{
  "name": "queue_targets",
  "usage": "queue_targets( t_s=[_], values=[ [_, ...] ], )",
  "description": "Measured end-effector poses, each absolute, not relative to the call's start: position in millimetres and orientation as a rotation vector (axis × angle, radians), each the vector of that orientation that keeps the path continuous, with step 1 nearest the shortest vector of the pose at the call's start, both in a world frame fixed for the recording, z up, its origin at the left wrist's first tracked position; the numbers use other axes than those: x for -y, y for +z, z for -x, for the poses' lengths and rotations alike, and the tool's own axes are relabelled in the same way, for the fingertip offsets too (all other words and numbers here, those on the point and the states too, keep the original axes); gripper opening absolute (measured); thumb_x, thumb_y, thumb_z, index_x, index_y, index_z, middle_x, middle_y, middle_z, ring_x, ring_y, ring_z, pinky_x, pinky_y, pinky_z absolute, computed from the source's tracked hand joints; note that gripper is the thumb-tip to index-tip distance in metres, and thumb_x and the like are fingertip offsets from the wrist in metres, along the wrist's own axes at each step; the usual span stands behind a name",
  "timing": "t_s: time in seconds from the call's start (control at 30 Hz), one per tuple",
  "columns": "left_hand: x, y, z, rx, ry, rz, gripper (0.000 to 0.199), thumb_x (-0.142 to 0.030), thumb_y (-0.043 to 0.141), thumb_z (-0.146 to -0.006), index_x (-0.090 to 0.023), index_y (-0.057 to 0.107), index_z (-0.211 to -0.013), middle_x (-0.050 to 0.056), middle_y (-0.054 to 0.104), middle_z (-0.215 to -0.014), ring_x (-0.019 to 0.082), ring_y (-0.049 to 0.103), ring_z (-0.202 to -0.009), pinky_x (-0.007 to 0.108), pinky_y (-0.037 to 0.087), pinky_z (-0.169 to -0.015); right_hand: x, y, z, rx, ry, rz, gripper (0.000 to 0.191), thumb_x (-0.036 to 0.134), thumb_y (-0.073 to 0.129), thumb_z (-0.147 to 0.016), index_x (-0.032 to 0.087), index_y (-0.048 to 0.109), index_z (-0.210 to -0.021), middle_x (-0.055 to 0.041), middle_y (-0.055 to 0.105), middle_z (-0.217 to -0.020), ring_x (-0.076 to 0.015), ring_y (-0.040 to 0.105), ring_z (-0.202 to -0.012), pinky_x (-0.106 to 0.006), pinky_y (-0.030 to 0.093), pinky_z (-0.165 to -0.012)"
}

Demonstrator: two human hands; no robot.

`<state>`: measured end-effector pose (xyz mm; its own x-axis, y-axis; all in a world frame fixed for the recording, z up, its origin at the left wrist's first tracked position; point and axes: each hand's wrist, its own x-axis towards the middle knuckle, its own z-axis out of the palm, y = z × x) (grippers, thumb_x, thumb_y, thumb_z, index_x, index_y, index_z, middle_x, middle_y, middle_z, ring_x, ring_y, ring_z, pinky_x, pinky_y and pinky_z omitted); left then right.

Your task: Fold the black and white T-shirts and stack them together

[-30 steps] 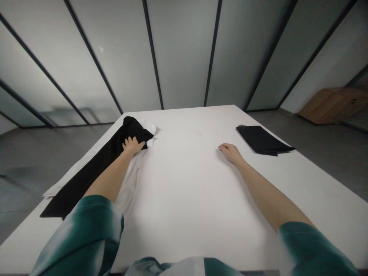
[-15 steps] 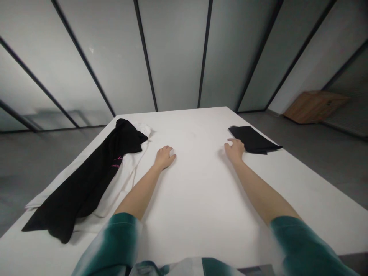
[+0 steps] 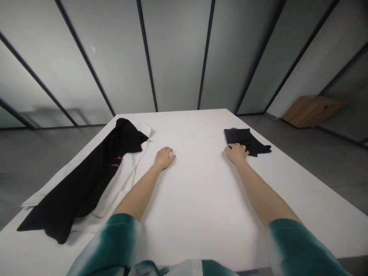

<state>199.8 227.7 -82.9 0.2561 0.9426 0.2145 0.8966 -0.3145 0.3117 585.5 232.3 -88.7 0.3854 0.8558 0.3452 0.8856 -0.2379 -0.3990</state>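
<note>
My left hand (image 3: 164, 158) rests on the white table (image 3: 198, 207), palm down with its fingers loosely spread and nothing held. To its left, a black garment (image 3: 86, 180) with pink lettering lies lengthwise over white clothing (image 3: 116, 195). On the right side, my right hand (image 3: 237, 153) has its fingers curled on the near left part of a folded black garment (image 3: 254, 145). The cloth is creased and bunched beside my fingers, and its right end narrows to a point. Part of the near edge is hidden beneath my hand.
Frosted glass panels (image 3: 175, 53) with dark frames stand behind the table. A wooden cabinet (image 3: 312, 110) sits on the grey floor at the far right.
My right hand has closed onto the folded black garment, which has shifted a little left and become wrinkled. My left hand has stayed in place.
</note>
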Motion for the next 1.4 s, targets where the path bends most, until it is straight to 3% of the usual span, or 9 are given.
queue_targets(
  t_s=[0.17, 0.37, 0.53, 0.63, 0.87, 0.93, 1.03, 1.13, 1.4],
  values=[
    [-227, -83, -201, -1.77, 0.543, -2.386, 0.038, -0.035, 0.054, -0.088, -0.018, 0.063, -0.121, 0.014, 0.061, -0.129, 0.03, 0.056, -0.122, 0.044, 0.042, -0.106, -225, -85, -537, 1.899, 0.139, 1.836, 0.033, 0.032, 0.061, -0.078, 0.022, 0.075, -0.107, -0.0159, 0.066, -0.122, -0.04, 0.052, -0.118, -0.065, 0.04, -0.098],
    [-221, -78, -205, -1.751, 0.672, -2.388, 0.051, -0.044, 0.058, -0.088, -0.017, 0.056, -0.131, 0.016, 0.056, -0.137, 0.031, 0.05, -0.13, 0.047, 0.038, -0.11, -205, -83, -488, 2.091, 0.356, 1.064, 0.031, 0.029, 0.048, -0.089, 0.023, 0.072, -0.109, -0.0095, 0.065, -0.13, -0.0244, 0.06, -0.118, -0.042, 0.05, -0.098],
    [-215, -74, -211, -1.596, 0.706, -2.45, 0.069, -0.055, 0.057, -0.087, -0.019, 0.045, -0.145, 0.015, 0.045, -0.151, 0.03, 0.042, -0.139, 0.045, 0.034, -0.115, -209, -80, -499, 1.882, 0.162, 1.119, 0.025, 0.024, 0.046, -0.088, 0.021, 0.071, -0.092, -0.0105, 0.071, -0.103, -0.0234, 0.066, -0.099, -0.04, 0.052, -0.093],
    [-215, -76, -214, -1.558, 0.546, -2.459, 0.066, -0.055, 0.055, -0.088, -0.02, 0.049, -0.144, 0.013, 0.04, -0.156, 0.032, 0.037, -0.143, 0.045, 0.031, -0.117, -216, -82, -514, 1.826, 0.141, 1.25, 0.026, 0.023, 0.046, -0.085, 0.021, 0.071, -0.091, -0.0101, 0.071, -0.096, -0.0239, 0.066, -0.093, -0.04, 0.052, -0.089],
    [-219, -79, -219, -1.456, 0.593, -2.419, 0.04, -0.033, 0.047, -0.093, -0.021, 0.065, -0.127, 0.007, 0.051, -0.149, 0.025, 0.046, -0.138, 0.04, 0.036, -0.116, -214, -88, -500, 2.164, 0.05, 1.205, 0.045, 0.031, 0.058, -0.082, 0.019, 0.064, -0.125, -0.0139, 0.06, -0.137, -0.0314, 0.05, -0.13, -0.05, 0.038, -0.109],
    [-218, -78, -222, -1.365, 0.636, -2.376, 0.036, -0.029, 0.047, -0.092, -0.023, 0.069, -0.119, 0.004, 0.056, -0.144, 0.023, 0.052, -0.132, 0.037, 0.04, -0.113, -212, -89, -494, 2.291, 0.051, 1.234, 0.05, 0.033, 0.06, -0.082, 0.017, 0.062, -0.129, -0.015, 0.058, -0.139, -0.0328, 0.049, -0.131, -0.049, 0.039, -0.108],
    [-218, -75, -223, -1.371, 0.759, -2.219, 0.032, -0.029, 0.044, -0.093, -0.022, 0.07, -0.109, 0.006, 0.072, -0.117, 0.024, 0.065, -0.108, 0.037, 0.05, -0.098, -210, -88, -491, 2.321, 0.055, 1.356, 0.045, 0.034, 0.058, -0.084, 0.019, 0.064, -0.126, -0.0133, 0.065, -0.128, -0.0307, 0.058, -0.117, -0.046, 0.043, -0.102],
    [-221, -74, -221, -1.528, 0.961, -2.026, 0.032, -0.031, 0.039, -0.095, -0.019, 0.068, -0.098, 0.007, 0.073, -0.089, 0.024, 0.067, -0.086, 0.037, 0.053, -0.082, -209, -85, -494, 2.304, 0.122, 1.355, 0.035, 0.026, 0.055, -0.083, 0.019, 0.07, -0.114, -0.0113, 0.068, -0.115, -0.0266, 0.061, -0.105, -0.04, 0.045, -0.097],
    [-245, -83, -184, -1.891, 1.416, -1.533, 0.029, -0.036, 0.043, -0.092, -0.019, 0.065, -0.09, 0.007, 0.067, -0.084, 0.025, 0.065, -0.087, 0.036, 0.052, -0.078, -224, -88, -511, 1.566, 0.559, 1.477, 0.026, 0.033, 0.041, -0.082, 0.021, 0.064, -0.076, -0.0039, 0.066, -0.072, -0.0228, 0.06, -0.077, -0.032, 0.049, -0.072]
  ],
)
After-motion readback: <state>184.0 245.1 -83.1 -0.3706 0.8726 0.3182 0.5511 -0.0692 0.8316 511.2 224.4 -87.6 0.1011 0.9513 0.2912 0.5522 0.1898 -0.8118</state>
